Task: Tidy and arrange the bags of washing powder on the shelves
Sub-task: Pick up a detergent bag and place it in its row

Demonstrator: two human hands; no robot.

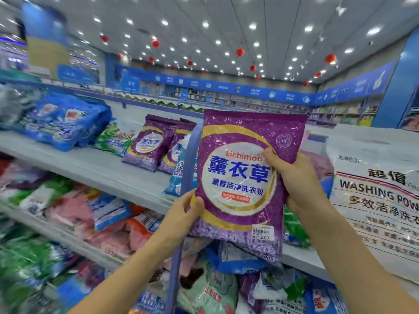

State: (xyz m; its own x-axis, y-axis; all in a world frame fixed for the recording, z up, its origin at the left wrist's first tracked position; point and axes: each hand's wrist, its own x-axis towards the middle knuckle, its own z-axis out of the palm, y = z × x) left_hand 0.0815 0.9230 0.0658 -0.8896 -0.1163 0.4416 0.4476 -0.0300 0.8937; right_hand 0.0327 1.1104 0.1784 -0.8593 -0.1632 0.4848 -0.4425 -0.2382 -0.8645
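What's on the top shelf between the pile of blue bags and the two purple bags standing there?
One green and white bag sits there, between the blue bags and the purple bags, as the head view shows.

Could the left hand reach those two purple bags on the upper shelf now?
Probably not yet: the left hand grips the large purple plastic bag. Otherwise, the grey shelf before the two leaning purple bags looks unobstructed.

Both hands hold a purple bag (244,184) upright before the shelves: the left hand (181,214) grips its lower left edge, the right hand (297,180) its right side. Two matching purple bags (156,143) lean on the upper shelf (90,164), a big white bag (376,196) at right
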